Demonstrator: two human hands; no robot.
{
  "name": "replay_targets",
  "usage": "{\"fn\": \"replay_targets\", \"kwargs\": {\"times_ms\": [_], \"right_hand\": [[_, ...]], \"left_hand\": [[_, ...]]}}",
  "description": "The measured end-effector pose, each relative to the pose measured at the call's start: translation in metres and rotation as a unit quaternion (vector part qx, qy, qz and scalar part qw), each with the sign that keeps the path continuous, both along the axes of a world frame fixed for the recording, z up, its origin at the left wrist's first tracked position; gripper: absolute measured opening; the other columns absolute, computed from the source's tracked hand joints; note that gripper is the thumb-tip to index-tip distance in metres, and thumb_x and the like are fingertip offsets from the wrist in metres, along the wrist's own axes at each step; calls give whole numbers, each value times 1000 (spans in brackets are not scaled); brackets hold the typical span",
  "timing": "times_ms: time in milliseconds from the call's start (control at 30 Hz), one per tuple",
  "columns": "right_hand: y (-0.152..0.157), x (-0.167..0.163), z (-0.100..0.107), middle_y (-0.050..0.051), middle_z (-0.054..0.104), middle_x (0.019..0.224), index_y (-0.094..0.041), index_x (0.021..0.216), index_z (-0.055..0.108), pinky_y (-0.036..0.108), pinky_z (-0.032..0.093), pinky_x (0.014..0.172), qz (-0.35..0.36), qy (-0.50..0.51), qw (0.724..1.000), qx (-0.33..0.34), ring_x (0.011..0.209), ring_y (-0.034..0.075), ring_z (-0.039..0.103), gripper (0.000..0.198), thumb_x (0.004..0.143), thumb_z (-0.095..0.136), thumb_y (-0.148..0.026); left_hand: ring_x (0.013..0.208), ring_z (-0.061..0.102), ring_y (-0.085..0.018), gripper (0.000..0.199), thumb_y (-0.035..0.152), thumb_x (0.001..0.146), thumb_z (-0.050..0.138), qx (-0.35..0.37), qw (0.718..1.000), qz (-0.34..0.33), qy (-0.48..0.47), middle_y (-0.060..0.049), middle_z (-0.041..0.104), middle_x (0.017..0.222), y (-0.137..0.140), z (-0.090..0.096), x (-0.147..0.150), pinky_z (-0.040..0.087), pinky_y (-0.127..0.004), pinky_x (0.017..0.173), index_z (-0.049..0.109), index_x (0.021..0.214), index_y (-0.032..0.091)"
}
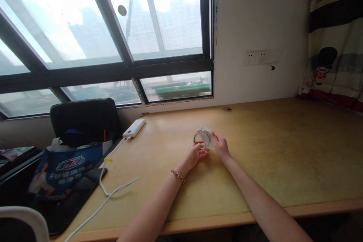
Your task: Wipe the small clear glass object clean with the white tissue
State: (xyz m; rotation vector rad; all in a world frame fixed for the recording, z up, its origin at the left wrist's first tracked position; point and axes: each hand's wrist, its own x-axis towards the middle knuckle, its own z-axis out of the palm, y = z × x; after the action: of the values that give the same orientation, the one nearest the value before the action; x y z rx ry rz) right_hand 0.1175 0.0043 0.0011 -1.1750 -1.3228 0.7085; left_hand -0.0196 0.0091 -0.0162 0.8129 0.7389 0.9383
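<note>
Above the middle of the wooden table, my left hand [196,153] pinches the lower edge of a shiny ring-shaped coil [195,136], thin and silvery like wound wire. A clear plastic bag [209,144] lies around or behind the coil; I cannot tell how much of the coil is inside it. My right hand [221,144] grips the bag's right side, thumb uppermost and fingers curled. A braided bracelet circles my left wrist.
On the table's left stands a white power bank [134,128] with a white cable [106,193] trailing to the front edge. A black chair [85,115], a blue printed bag [70,162] and a dark glossy panel [76,200] are at the left. Wall sockets [256,57] are behind.
</note>
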Motion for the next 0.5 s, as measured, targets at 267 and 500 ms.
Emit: {"fn": "replay_targets", "kwargs": {"times_ms": [267,500], "right_hand": [[10,-1,-9,8,66,94,-13,93,65,31,44,79,25,211,976,-40,86,19,60,39,68,58,-42],[8,0,-18,6,68,71,-14,86,66,24,46,53,-25,86,988,-125,63,18,61,33,63,59,-37]], "left_hand": [[61,62,-12,33,23,72,60,15,999,29,43,-9,63,71,0,-1,4,50,-23,61,44,98,11],[56,62,-15,40,32,64,67,82,985,75,132,-9,64,65,-3,1,9,50,-24,54,52,92,8]]}}
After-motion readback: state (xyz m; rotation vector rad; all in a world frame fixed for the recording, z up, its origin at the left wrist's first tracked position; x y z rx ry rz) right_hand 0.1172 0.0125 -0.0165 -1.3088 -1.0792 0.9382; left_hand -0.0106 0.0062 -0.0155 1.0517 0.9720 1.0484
